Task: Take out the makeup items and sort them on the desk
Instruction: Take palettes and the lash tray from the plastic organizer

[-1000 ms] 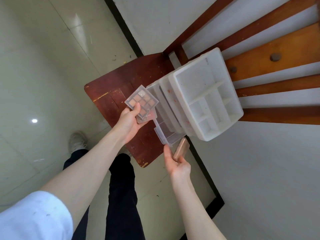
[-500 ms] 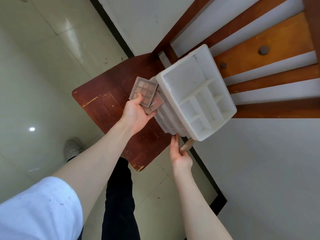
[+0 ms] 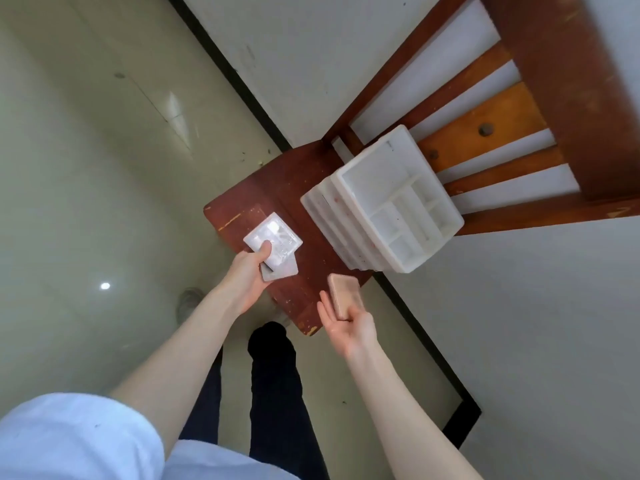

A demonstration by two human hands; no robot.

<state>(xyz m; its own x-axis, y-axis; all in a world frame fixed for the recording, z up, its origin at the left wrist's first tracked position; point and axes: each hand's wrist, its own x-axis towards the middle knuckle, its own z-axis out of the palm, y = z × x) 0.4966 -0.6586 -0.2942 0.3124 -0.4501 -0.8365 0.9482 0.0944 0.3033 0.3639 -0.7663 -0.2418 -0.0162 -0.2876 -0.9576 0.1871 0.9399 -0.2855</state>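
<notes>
A: From the head view, a small red-brown desk is seen against a white wall, with a white organizer placed on it.

B: Two palettes are pinched by the left hand above the desk; a pink case is held loosely by the right hand.

A: Taking out seems finished. Next, the items should be laid down apart, by kind.

White organizer, pink compact, reddish-brown desk.
</notes>
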